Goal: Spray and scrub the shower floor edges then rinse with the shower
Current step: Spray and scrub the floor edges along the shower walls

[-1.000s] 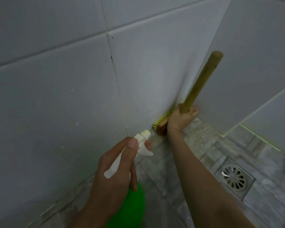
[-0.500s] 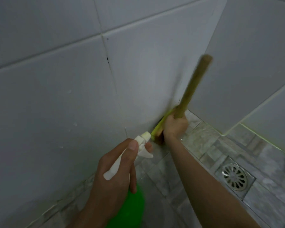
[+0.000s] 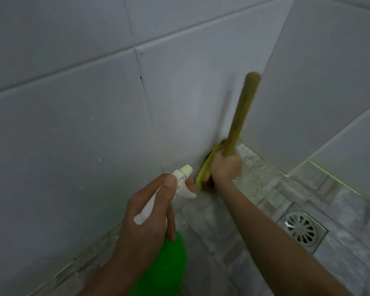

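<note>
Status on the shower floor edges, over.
Left hand grips spray bottle. Right hand grips brush, bristles at floor edge by the wall. Nothing in the way.

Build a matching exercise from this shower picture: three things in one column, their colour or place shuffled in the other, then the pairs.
1. spray bottle
2. brush
3. floor drain

a. silver, set in the floor tiles
b. green, held by the left hand
c. wooden handle, gripped by the right hand

Pairs: 1-b, 2-c, 3-a.
</note>
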Demonstrator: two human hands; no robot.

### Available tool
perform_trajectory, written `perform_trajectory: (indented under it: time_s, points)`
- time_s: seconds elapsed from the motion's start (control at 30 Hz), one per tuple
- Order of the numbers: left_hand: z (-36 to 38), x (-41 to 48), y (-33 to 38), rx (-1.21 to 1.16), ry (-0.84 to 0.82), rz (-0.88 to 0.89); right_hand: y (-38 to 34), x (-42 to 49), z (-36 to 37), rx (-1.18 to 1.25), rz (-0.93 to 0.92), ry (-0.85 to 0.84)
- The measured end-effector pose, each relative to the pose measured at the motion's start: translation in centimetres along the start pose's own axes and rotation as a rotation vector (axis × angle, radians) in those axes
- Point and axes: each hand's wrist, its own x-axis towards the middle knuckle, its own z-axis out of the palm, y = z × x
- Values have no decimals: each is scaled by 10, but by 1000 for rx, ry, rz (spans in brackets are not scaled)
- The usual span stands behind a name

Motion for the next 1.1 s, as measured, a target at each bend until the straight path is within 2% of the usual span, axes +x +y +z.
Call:
perform_trajectory:
  time_s: [0.13,0.27,0.43,0.6,0.73,0.93,1.1]
  points:
    - [-4,-3,1,28,-16,17,-14,34,5,-144,44,22]
    - [-5,2,0,-47,26,-14,4,-14,7,-24,-45,-52]
    - [-4,-2,1,16,-2,16,-21,39,2,-118,84,21]
    - [-4,3,0,-54,16,-15,-4,-6,4,-100,-68,-33]
    - [-4,2,0,-11,0,1,-22,35,1,-166,51,21]
    - [-3,5,-1,-58,20,-11,-5,-14,-6,-144,-34,-79]
    - [-1,2,-2,1,-36,2,-25,36,-5,-147,55,5]
